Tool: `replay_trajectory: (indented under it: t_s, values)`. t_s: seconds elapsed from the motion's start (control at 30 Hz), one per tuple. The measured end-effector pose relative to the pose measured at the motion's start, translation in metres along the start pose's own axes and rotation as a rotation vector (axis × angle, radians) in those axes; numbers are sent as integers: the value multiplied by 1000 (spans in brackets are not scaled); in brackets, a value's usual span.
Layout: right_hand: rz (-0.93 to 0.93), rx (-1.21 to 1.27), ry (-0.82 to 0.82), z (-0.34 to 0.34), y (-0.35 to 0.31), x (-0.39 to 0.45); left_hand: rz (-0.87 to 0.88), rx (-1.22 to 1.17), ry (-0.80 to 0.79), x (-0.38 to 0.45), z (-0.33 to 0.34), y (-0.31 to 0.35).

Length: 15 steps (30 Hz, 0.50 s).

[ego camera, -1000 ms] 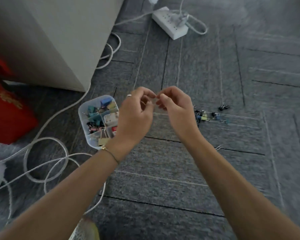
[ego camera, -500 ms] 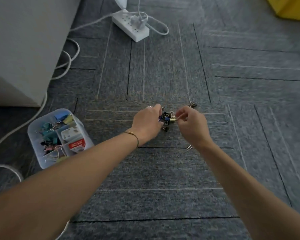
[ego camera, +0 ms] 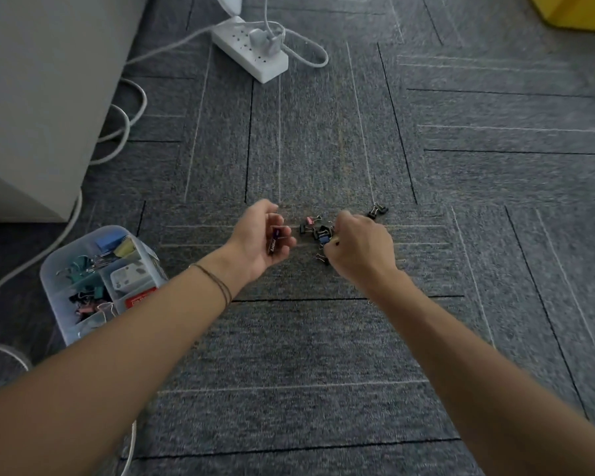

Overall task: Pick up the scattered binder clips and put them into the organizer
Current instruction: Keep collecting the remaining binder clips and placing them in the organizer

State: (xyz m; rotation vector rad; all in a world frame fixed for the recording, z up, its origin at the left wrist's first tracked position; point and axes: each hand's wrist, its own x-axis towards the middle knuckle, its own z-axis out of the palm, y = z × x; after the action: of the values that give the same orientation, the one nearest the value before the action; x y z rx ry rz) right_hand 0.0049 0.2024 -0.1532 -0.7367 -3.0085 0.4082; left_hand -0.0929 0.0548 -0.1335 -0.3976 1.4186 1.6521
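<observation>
Here, the grey carpeted floor point(ego camera: 323, 338) fills the view, with a pale cabinet point(ego camera: 42, 97) at ten o'clock and a white power strip point(ego camera: 251, 55) at twelve. The clear organizer point(ego camera: 83, 324) sits at eight o'clock, its compartments holding coloured clips. The left hand point(ego camera: 258, 240), near centre, has its fingers curled round a dark binder clip point(ego camera: 275, 240) in the palm. The right hand point(ego camera: 361, 247), just toward three o'clock, has its fingers curled down onto the scattered binder clips point(ego camera: 318, 230) on the floor between the hands; whether it holds one I cannot tell. A lone black clip point(ego camera: 378, 211) lies at one o'clock of that hand.
</observation>
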Motion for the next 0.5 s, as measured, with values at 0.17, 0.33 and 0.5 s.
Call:
replay_trajectory:
  t_s: [0.17,0.33,0.5]
  values:
    - [387,608,-15,-5,18,2,424,936,159,22,14,-2]
    - [726,1644,-144,-29,30,-5,601,1470,160,33,31,-1]
    - [744,1549,-229,-31,32,-1,608,1614,148,41,40,1]
